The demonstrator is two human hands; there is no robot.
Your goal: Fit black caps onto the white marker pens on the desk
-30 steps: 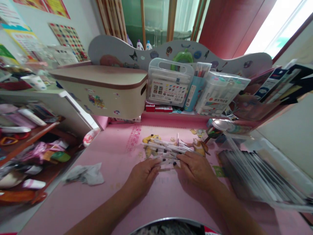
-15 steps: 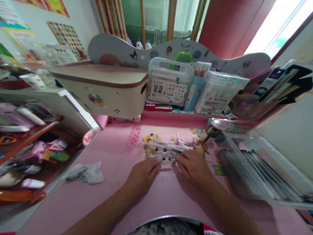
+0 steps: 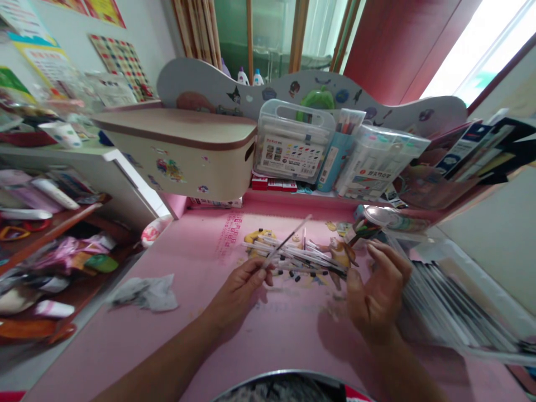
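My left hand (image 3: 247, 282) pinches a thin pen refill (image 3: 288, 242), its translucent and dark length tilted up to the right. Just behind it a loose pile of slim white pens or refills (image 3: 310, 257) lies on the pink desk. Several small black caps (image 3: 297, 277) are scattered along the pile's near edge. My right hand (image 3: 377, 296) is raised to the right of the pile, thumb and fingers apart, with nothing visible between them. Beside it stands a clear plastic box (image 3: 488, 353) holding many dark slender pens (image 3: 456, 301), partly covered by that hand.
A crumpled white tissue (image 3: 144, 293) lies on the desk's left. At the back, a shelf carries a lidded beige bin (image 3: 201, 167), a clear marker case (image 3: 293, 148) and a pen pack (image 3: 377, 167). Cluttered shelves (image 3: 54, 251) stand at the left.
My hands have parted from the near edge of the pile. The left now holds up one refill at a tilt. The right has moved right toward the clear box and opened.
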